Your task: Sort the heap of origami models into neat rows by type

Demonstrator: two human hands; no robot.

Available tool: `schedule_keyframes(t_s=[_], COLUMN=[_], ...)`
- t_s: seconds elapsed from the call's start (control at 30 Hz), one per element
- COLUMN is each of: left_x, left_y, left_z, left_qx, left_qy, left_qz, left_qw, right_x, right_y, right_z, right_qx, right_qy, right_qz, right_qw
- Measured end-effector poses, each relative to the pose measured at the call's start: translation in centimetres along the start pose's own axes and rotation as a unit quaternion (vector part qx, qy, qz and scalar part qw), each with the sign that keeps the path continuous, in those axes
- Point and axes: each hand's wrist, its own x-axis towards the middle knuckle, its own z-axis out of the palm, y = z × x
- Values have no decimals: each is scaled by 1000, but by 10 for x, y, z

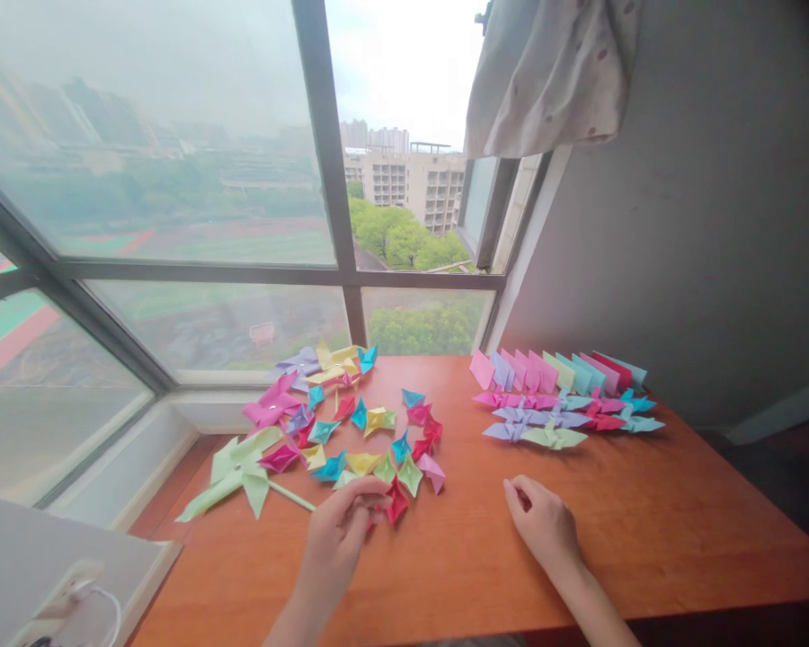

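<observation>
My left hand is over the front of a group of folded paper boats, its thumb and fingers pinched at a red paper boat. The fingertips partly cover that boat, and a bit of red shows below them. Close by are a light green paper boat, a pink paper boat and a yellow paper boat. My right hand rests on the wooden table, fingers curled in and nothing seen in them. Beyond it lie rows of paper cranes, with a light green crane nearest.
A green paper pinwheel on a stick lies at the left, with a pink pinwheel behind it. Folded paper pieces stand in a row at the back right. A window, a curtain and a wall socket surround the table.
</observation>
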Motion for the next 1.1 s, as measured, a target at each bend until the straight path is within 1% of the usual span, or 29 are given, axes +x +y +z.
schedule_keyframes(t_s=[0.1,0.2,0.23,0.27,0.3,0.33,0.43,0.5,0.6,0.7,0.83,0.97,1.1], left_x=[20,49,61,74,88,102,143,167,193,208,213,209,202], left_y=[-2,-3,-3,-2,-3,-3,-4,-6,-11,-18,-25,-27,-22], left_z=[-21,-39,-45,-51,-56,-61,-71,-73,-72,-70,-71,-72,-74], left_qx=[21,65,105,168,244,271,333,383,454,511,566,594,597], left_qy=[50,87,99,112,132,144,150,145,112,62,19,6,17], left_qz=[38,64,66,69,66,59,36,15,-5,-18,-25,-15,21], left_qw=[998,992,987,977,959,950,930,912,884,857,824,804,802], right_x=[-2,-3,-3,-3,-2,-2,-1,-1,-1,0,1,1,1], right_y=[-3,-2,-1,-1,0,0,-1,-1,-2,-1,1,2,2], right_z=[5,8,8,8,8,8,8,7,7,8,9,9,8], right_qx=[2,3,5,8,12,15,24,30,42,52,74,98,100], right_qy=[3,4,4,4,4,4,9,14,18,16,8,0,-2], right_qz=[-9,-15,-17,-20,-23,-27,-32,-32,-32,-34,-28,-20,-15], right_qw=[1000,1000,1000,1000,1000,1000,999,999,998,998,997,995,995])
